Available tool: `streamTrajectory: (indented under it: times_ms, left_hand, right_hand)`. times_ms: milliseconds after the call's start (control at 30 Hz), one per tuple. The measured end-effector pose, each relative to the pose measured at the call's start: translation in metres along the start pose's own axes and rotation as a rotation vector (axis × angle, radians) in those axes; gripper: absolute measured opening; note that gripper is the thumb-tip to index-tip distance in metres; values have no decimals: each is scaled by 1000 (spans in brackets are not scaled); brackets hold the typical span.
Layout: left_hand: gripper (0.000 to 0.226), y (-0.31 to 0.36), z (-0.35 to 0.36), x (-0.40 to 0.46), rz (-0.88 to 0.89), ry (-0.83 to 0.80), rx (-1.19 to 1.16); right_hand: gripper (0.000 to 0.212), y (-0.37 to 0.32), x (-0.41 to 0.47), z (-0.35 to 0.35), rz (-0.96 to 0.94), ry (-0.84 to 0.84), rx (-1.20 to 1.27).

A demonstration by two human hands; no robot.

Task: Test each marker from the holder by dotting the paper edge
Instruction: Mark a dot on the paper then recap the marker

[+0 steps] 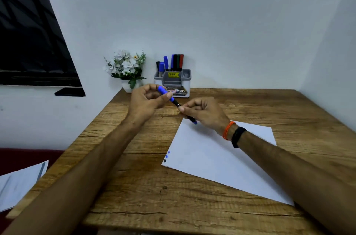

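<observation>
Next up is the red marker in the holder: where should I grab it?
Pinch the red marker by its exposed upper end, coming straight down from above. It stands upright at the right end of the row in the holder, its lower part hidden inside.

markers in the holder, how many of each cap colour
Counting the markers standing in the holder:
blue markers: 3
black markers: 2
green marker: 1
red marker: 1
total: 7
The blue marker in hand is not counted.

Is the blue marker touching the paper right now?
Apart. In the head view both hands hold the marker in the air, the left hand on its cap, the right hand on its barrel; its lower end hangs above the paper, with shadow beneath.
</observation>
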State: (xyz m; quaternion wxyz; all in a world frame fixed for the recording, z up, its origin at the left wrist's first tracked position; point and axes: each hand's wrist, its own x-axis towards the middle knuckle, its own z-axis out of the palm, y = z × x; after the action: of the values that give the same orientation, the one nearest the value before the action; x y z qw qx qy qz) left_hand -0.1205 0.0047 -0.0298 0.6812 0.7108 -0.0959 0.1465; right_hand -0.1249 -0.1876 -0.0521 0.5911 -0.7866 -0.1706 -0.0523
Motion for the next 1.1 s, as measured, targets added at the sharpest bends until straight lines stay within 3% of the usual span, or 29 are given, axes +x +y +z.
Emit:
streamTrajectory:
  times_ms: [167,333,500,767,967,1100]
  left_hand:
    - [25,20,7,29,55,0,25]
    - [31,38,12,72,141,55,237]
    - [33,52,20,115,210,114,405]
    - [35,48,55,164,232,145,423]
    - [35,30,71,173,227,92,495]
    - [38,12,72,166,242,-28,662]
  right_hand:
    - [14,-9,26,3,17,18,-111]
    - [41,-7,59,-7,31,208,-242]
    - [50,3,83,-18,58,360,-363]
    - [68,24,117,-14,174,318,-370]
    - [64,33,123,-9,160,316,-346]
    - [60,36,123,-9,149,335,-350]
